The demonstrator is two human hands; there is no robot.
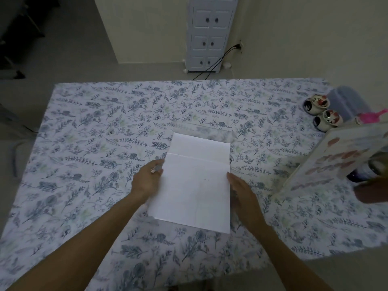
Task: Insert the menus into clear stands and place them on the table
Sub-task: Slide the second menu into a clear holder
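Floral table point(84, 127): white menu point(195, 185) between hands; left hand point(147, 181) pinching edge, right hand point(243, 196) flat, unclenched

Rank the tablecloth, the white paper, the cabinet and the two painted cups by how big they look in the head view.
1. Tablecloth
2. White paper
3. Cabinet, though it stands far back, so likely bigger than it looks
4. Two painted cups, about alike

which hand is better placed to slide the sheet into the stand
Left, probably: the left hand already pinches the white sheet's edge, while the right hand lies flat and open beside it.
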